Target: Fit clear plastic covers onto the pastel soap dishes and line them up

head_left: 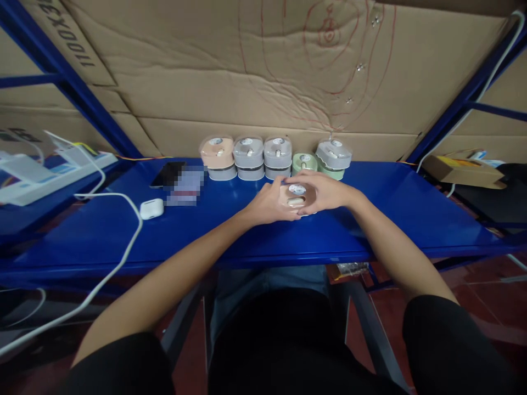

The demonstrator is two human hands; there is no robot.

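item: one small peach plastic lidded box [297,198], with a round white label and a cream oval catch showing on top, is sitting on the desk between both hands, just in front of a row of similar grey, peach and green boxes [248,153]. the left hand [269,203] is curling around its near side, fingers closed against it; the right hand [323,192] is arching over its top and far edge, fingers pressing down, so both hands are gripping it. the blue steel desk [382,230] is carrying a black phone [167,174], a blurred card [185,187], a white earbud case [151,208] and a white cable [130,206]. creased cardboard sheeting [185,93] is standing behind, with red lines drawn across it.
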